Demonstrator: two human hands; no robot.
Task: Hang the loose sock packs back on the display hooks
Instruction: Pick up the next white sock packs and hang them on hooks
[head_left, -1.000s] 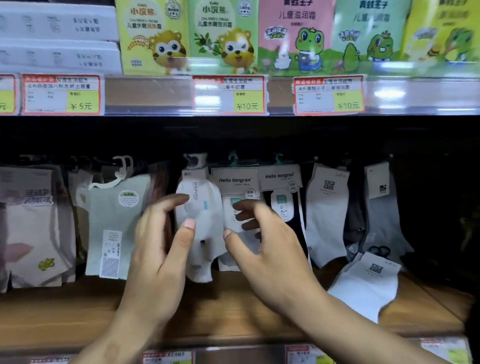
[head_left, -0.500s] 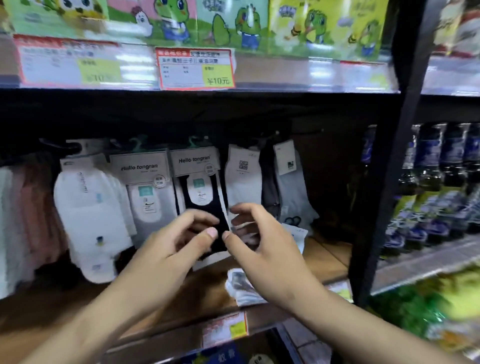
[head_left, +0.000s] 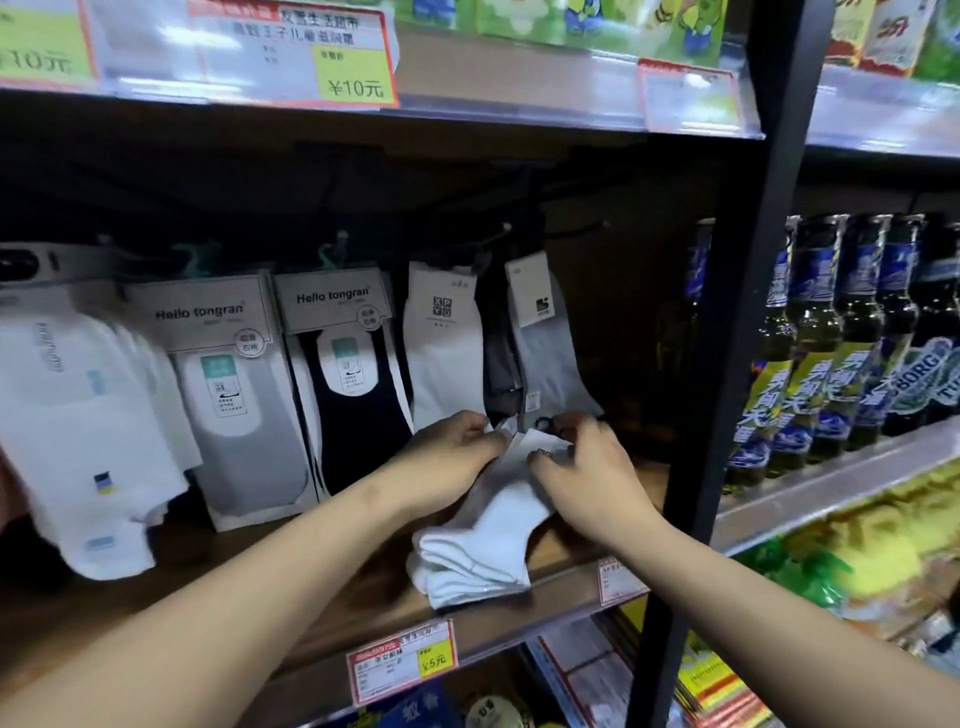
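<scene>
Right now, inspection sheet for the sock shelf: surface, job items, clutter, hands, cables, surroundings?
Surface: wooden shelf, price tags on its front edge.
Job's things: loose white sock pack lying on the shelf; hanging sock packs on display hooks above.
Clutter: nothing seen.
Hands: left hand and right hand both pinching the loose pack's card end.
Cables: nothing seen.
Surroundings: black upright post, bottles in the next bay, boxed goods on the shelf above.

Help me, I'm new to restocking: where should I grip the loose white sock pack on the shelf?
Grip the white sock pack by its card header with the hanger, from above. That end points up toward the hooks; the limp toes sag on the wooden shelf.
</scene>
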